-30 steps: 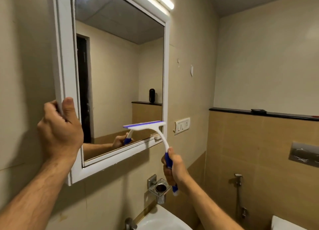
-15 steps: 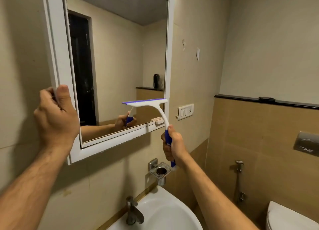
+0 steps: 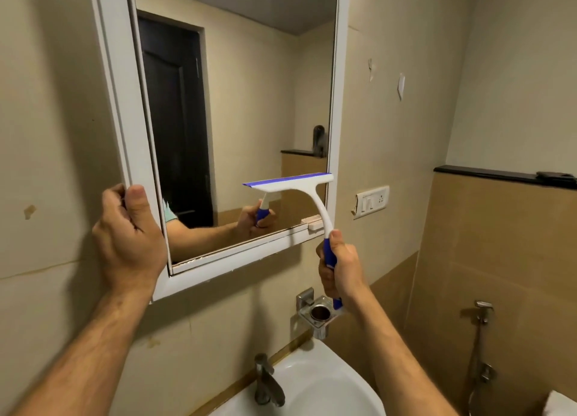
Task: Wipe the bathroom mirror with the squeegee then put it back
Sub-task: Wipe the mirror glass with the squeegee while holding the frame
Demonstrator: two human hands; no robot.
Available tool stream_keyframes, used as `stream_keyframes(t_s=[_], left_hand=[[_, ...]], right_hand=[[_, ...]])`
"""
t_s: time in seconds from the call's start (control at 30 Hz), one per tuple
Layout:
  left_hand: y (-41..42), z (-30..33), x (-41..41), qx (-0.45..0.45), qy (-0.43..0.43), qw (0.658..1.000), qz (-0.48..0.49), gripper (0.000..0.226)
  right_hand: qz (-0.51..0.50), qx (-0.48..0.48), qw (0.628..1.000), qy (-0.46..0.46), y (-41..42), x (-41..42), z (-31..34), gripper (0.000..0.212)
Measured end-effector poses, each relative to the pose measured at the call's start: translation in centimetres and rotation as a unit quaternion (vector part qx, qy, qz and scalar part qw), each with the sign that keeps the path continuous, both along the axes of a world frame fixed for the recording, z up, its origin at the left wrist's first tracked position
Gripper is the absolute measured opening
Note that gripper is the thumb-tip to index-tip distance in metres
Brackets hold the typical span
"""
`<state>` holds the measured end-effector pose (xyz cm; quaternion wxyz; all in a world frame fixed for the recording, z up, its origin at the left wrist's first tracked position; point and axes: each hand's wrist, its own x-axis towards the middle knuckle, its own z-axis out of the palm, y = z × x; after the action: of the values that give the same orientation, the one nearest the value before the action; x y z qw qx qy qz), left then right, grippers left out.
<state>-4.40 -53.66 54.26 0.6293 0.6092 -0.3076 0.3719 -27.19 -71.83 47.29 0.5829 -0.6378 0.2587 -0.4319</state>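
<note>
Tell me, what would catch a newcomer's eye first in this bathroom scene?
Probably the white and blue squeegee, its blade held level at the lower right of the mirror, with the right hand gripping its blue handle. Next, the left hand grips the mirror's white frame at its lower left edge. Below them sits a white sink with a metal tap.

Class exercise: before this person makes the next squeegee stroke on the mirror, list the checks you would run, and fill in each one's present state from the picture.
1. Right hand grips the squeegee by its blue handle: ok.
2. Left hand holds the mirror by its white frame's left edge: ok.
3. Blade edge pressed flat on the glass: cannot tell.
4. Blade roughly level, near the glass's lower right: ok.
5. Glass below the blade free of objects: ok.
6. Streaks or water left on the glass: cannot tell.
</note>
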Motion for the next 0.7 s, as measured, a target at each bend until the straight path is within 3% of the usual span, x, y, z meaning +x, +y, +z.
stream_keyframes(t_s=[0.2, 0.43, 0.7], left_hand=[[-0.2, -0.2, 0.1, -0.01, 0.007, 1.0, 0.014, 0.048], [-0.4, -0.3, 0.3, -0.008, 0.005, 1.0, 0.027, 0.05], [-0.3, -0.3, 0.2, -0.001, 0.008, 0.999, 0.038, 0.046]], right_hand=[[-0.009, 0.013, 0.999, 0.034, 1.4, -1.6, -5.6, 0.055], [-0.012, -0.013, 1.0, 0.025, 0.0, -1.0, -1.3, 0.051], [0.0, -0.008, 0.999, 0.043, 0.6, -1.6, -5.4, 0.052]])
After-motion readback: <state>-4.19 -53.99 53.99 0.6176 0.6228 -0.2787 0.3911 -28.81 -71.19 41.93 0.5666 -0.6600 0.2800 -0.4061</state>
